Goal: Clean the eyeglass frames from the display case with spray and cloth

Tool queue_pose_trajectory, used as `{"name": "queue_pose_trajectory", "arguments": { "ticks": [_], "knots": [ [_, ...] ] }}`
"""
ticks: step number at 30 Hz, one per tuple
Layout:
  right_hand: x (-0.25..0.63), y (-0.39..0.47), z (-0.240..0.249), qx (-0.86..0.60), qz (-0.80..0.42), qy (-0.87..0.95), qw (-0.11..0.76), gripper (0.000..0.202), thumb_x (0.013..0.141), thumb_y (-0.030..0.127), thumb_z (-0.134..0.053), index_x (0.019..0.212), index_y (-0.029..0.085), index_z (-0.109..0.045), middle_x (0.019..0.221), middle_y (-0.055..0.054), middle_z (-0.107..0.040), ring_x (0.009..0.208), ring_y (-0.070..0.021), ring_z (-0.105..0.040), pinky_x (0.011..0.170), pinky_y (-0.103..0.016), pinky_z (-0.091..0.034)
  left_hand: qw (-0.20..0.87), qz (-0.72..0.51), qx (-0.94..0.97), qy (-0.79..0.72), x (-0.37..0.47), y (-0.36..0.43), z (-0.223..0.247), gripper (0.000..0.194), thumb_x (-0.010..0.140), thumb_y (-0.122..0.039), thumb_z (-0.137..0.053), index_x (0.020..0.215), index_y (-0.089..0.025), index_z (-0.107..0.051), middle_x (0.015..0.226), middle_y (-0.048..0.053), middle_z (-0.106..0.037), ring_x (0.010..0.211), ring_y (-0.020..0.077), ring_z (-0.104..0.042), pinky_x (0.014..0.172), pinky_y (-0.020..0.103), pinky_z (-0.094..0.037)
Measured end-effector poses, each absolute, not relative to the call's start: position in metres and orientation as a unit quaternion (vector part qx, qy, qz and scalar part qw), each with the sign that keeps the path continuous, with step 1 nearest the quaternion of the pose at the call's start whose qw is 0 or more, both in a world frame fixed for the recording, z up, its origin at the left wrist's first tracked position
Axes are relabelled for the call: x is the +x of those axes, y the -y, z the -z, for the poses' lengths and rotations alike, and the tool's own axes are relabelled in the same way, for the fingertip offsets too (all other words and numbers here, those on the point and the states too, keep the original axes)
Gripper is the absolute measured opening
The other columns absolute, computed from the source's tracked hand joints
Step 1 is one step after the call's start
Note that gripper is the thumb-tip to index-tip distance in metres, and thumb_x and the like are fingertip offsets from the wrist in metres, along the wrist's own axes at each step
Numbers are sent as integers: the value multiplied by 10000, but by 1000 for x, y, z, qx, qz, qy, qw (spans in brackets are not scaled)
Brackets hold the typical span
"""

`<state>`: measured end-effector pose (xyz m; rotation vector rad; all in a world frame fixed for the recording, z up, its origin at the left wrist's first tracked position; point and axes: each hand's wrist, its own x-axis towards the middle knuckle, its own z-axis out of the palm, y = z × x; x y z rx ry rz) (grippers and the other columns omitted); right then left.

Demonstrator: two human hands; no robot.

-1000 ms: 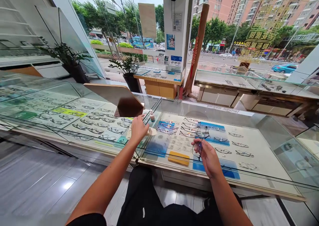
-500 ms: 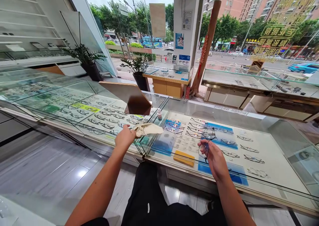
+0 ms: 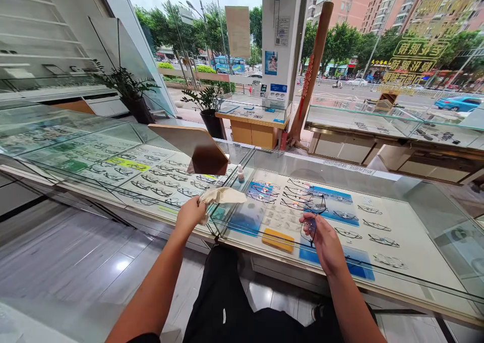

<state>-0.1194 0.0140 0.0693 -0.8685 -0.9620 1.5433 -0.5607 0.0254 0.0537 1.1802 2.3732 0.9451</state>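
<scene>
My left hand (image 3: 192, 213) is closed on a cream cloth (image 3: 225, 195), its loose end stretching to the right over the glass counter. In my right hand (image 3: 325, 242) is a pair of dark-rimmed eyeglasses (image 3: 312, 232), pinched between thumb and fingers and held above the counter with the lenses turned on edge. Just beyond the cloth stands a small bottle (image 3: 241, 174) with a white cap. A yellow-orange case (image 3: 278, 240) lies between my hands, close to the front edge.
The glass display counter (image 3: 419, 217) holds rows of eyeglass frames (image 3: 383, 240) on white and blue panels. A tilted mirror-like board (image 3: 189, 144) stands behind the cloth. Farther back are potted plants (image 3: 207, 101), a leaning wooden post (image 3: 312, 70) and another glass case (image 3: 253, 112).
My left hand has gathered more of the cloth, a part of which now hangs below the fingers. The right hand keeps the eyeglasses in nearly the same place.
</scene>
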Motion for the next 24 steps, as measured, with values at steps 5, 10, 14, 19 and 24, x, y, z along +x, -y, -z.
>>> {"name": "queue_pose_trajectory", "arguments": {
  "ticks": [5, 10, 14, 19, 24],
  "knots": [
    [-119, -13, -70, -368, -644, 404, 535, 398, 932, 591, -711, 1079, 231, -796, 1075, -99, -748, 839, -208, -551, 842, -372, -487, 282, -422, 409, -758, -558, -15, -77, 277, 768, -455, -474, 855, -209, -566, 687, 24, -578, 640, 207, -559, 594, 296, -452],
    [-122, -11, -75, -360, -652, 400, 535, 406, 930, 591, -714, 1069, 219, -800, 1086, -97, -742, 839, -196, -539, 838, -350, -466, 452, -505, 393, -622, -535, 5, -112, 446, 689, -558, -805, 791, -184, -583, 664, -29, -528, 554, 109, -431, 521, 231, -374],
    [-126, -8, -81, -356, -654, 406, 530, 415, 906, 595, -737, 1059, 215, -801, 1058, -97, -745, 838, -198, -548, 832, -351, -461, 495, -508, 388, -589, -504, 14, -139, 496, 669, -601, -859, 779, -151, -684, 670, 11, -614, 592, 134, -525, 548, 241, -412],
    [-130, -1, -89, -348, -651, 433, 518, 439, 919, 611, -711, 1067, 208, -801, 1047, -101, -744, 833, -206, -551, 835, -365, -463, 527, -489, 416, -557, -459, 13, -159, 494, 653, -595, -851, 761, -136, -703, 684, 44, -659, 604, 153, -558, 568, 261, -433],
    [-133, 5, -97, -330, -641, 488, 491, 429, 969, 610, -647, 1070, 218, -792, 1050, -91, -753, 853, -213, -564, 848, -357, -455, 530, -496, 461, -510, -419, 6, -164, 386, 601, -365, -853, 882, -165, -678, 749, 16, -670, 672, 148, -573, 595, 234, -429]
  ]
}}
